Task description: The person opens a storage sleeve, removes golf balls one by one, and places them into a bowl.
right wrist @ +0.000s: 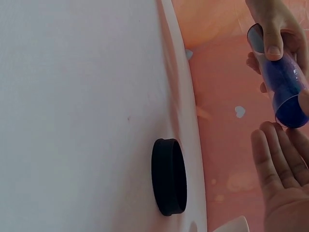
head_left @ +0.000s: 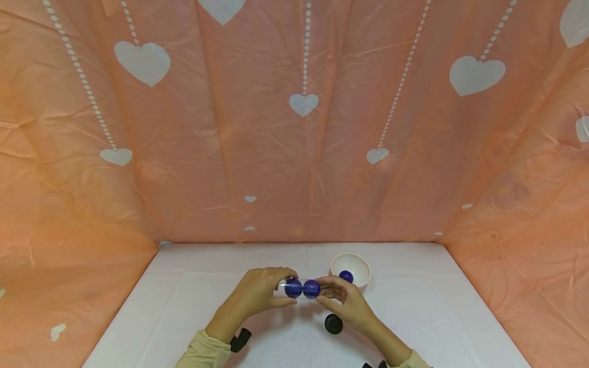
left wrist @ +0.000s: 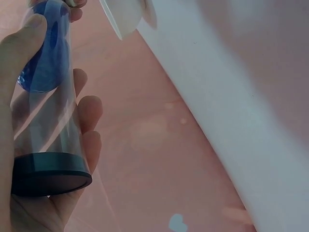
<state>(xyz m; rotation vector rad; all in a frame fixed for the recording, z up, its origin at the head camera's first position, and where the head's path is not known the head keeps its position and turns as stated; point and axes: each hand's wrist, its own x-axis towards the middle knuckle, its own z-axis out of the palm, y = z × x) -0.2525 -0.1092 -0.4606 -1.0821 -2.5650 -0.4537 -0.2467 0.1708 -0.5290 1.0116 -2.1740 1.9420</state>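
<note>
My left hand (head_left: 259, 290) grips a clear tube (left wrist: 50, 123) held level above the table, fingers and thumb round its sides. Two dark blue balls (head_left: 293, 288) sit side by side inside it, towards the right end. A black cap (left wrist: 50, 176) closes the tube's left end, seen in the left wrist view. At the uncapped right end, my right hand (head_left: 352, 305) pinches the rim between thumb and fingertips, beside the outer ball (head_left: 311, 289). Its other fingers extend fairly straight below the mouth in the right wrist view. A loose black cap (right wrist: 166, 178) lies on the table near that hand.
Just behind my right hand stands a white bowl (head_left: 356, 262) with another blue ball (head_left: 346, 276) in it. The white table (head_left: 193, 286) ends against an orange curtain (head_left: 276, 168) with white hearts, which also hangs at both sides. Black wrist gear (head_left: 240, 340) shows by the left wrist.
</note>
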